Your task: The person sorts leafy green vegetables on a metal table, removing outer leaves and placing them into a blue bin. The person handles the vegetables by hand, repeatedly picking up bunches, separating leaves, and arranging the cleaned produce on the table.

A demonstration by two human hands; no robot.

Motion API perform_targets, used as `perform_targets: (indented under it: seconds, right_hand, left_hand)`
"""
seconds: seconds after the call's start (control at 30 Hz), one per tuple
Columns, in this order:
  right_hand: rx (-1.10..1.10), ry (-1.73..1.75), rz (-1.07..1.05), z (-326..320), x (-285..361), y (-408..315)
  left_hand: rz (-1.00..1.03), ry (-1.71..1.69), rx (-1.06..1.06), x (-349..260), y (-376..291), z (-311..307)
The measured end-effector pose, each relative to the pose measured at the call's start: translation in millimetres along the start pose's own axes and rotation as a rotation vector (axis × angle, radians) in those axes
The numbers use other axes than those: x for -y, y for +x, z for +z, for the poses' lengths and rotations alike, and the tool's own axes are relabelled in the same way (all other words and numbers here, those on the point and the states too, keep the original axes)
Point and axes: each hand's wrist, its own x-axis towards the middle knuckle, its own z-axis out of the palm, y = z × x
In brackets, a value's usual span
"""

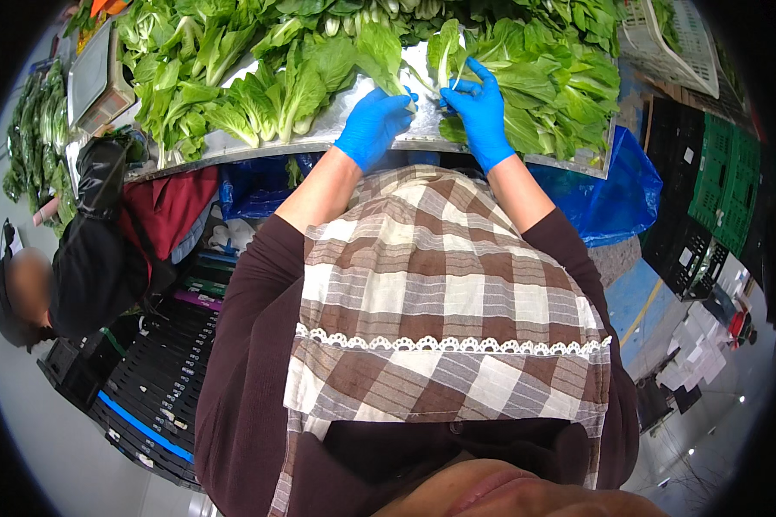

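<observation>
My left hand [373, 124], in a blue glove, grips a leafy green [381, 57] by its pale stem end, leaves pointing away from me. In my blue-gloved right hand [482, 116], a smaller leafy green [444, 55] with a white stem is pinched between thumb and fingers; the index finger stretches upward. Both hands are above a metal tabletop [343, 119], close to its front edge. A row of leafy greens [291, 90] lies left of my left hand. To the right, a heap of loose leafy greens [549, 84] reaches beside and under my right hand.
Blue plastic bags [627, 194] hang below the table edge. At far left stands a co-worker [97, 258] near a scale [94, 74]. Stacked black crates [161, 362] are behind on the left; green crates [724, 181] and a white crate [685, 45] are on the right.
</observation>
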Motion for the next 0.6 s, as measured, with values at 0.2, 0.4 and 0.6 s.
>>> perform_targets:
  seconds: [0.2,0.4,0.6]
  right_hand:
    - [0.089,-0.123,-0.084,3,2,-13]
    - [0.233,-0.513,-0.400,-9,-16,-14]
    - [0.205,-0.311,0.082,-11,-18,-8]
  left_hand:
    - [-0.032,0.100,0.079,1,2,16]
    - [0.012,0.194,0.033,7,13,19]
    - [0.002,0.045,0.046,11,12,14]
